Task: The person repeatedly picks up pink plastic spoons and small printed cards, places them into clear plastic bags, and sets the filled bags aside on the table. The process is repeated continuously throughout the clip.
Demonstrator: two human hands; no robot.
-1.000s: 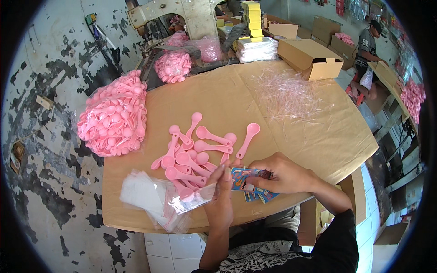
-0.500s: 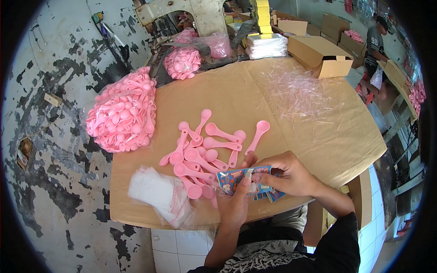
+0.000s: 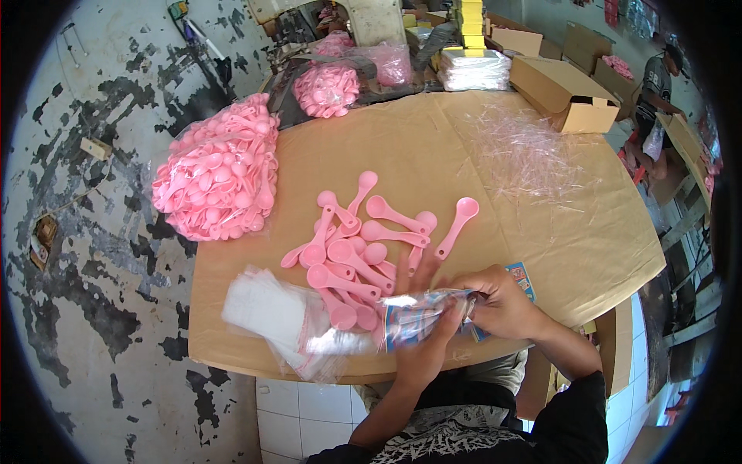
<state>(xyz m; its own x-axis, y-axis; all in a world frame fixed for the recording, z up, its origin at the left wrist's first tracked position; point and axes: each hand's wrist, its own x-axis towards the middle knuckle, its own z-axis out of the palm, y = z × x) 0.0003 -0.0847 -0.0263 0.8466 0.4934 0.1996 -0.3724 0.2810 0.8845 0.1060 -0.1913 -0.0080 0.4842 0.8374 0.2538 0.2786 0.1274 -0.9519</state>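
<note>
In front of me, both hands are at a blue printed card with shiny clear plastic around or over it; motion blurs it. My left hand grips its lower side with the thumb in front, the fingers stretching up behind. At the upper right end, my right hand pinches the card and plastic with bent fingers. Another blue printed card lies partly hidden beside the right hand. Loose pink measuring spoons form a pile just beyond and left of my hands. Clear plastic bags lie fanned to the left.
A big clear bag of pink spoons stands at the left table edge. Thin clear plastic strips are heaped at the far right, near a cardboard box. A machine stands behind the table. Another person sits far right.
The printed card has tilted and now shows shiny plastic reaching left over the bags. My right hand has moved slightly right. The view has shifted a little, and another card shows beside that hand.
</note>
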